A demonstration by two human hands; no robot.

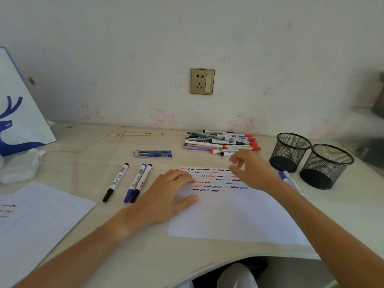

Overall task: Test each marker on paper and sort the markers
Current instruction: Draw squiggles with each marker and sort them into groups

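Our left hand [166, 194] lies flat with fingers spread, likely pinning the paper [232, 215]; our right hand [251, 169], fingers loose and holding nothing, hovers near the far marker pile [222, 142].

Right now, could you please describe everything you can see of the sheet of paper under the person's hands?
The test sheet is plain white paper lying flat on the pale desk, slightly skewed. Its far part carries rows of short red, black and blue squiggles; the near part is blank. The left hand rests flat on its left edge, while the right hand hovers above its far right corner.
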